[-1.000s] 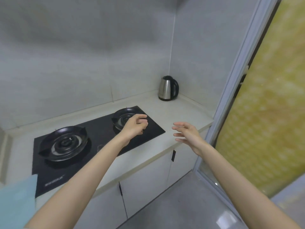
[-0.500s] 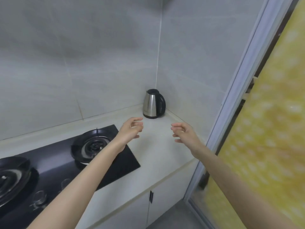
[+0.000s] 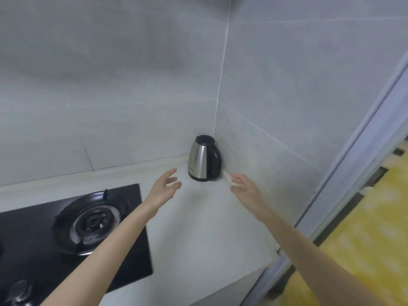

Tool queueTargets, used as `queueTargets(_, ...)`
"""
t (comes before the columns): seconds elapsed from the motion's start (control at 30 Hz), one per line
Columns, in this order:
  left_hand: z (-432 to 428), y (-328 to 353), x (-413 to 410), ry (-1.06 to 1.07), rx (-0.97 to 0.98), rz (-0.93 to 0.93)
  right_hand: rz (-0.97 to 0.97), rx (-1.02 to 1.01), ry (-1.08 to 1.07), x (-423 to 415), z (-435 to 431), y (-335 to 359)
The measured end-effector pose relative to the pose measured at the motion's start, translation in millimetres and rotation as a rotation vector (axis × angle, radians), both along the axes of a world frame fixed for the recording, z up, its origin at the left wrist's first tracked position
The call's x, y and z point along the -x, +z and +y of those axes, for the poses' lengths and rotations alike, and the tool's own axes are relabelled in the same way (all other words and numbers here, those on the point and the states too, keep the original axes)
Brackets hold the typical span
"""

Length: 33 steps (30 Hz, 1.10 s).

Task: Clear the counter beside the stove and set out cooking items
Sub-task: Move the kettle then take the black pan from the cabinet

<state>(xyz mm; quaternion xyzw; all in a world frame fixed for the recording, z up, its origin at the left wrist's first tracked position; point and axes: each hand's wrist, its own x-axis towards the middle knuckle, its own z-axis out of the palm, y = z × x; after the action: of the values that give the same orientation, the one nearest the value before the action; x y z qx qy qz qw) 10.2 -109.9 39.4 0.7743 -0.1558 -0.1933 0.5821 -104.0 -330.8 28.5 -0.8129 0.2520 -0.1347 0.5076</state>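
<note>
In the head view, a steel kettle [image 3: 204, 159] with a black lid and handle stands upright in the back corner of the pale counter [image 3: 198, 228], close against both tiled walls, well clear of the gas stove [image 3: 88, 219] at the left. It looks smooth-sided, its handle turned toward the right wall. The left hand [image 3: 164, 187] and right hand [image 3: 244, 187] reach toward it from either side, fingers spread and empty, neither touching it. Flanking it this way likely prepares a two-handed lift, since the kettle is the only item on this stretch.
</note>
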Motion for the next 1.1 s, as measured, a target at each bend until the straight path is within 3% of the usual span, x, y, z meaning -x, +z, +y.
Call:
queueTargets(0.4,-107,-51,-128,0.049,-0.039,0.099,-0.002,0.036,0.059,-163,-79,-55)
queueTargets(0.57,-133,-67,-174,0.051,-0.057,0.148,-0.056,0.079,-0.014,-220,-97,-75)
queueTargets(0.73,-142,-79,-202,0.064,-0.061,0.174,-0.127,0.126,-0.029,-246,-105,-88)
queueTargets(1.1,-126,-82,-203,0.071,-0.054,0.138,-0.267,0.024,-0.03,-255,-96,-84)
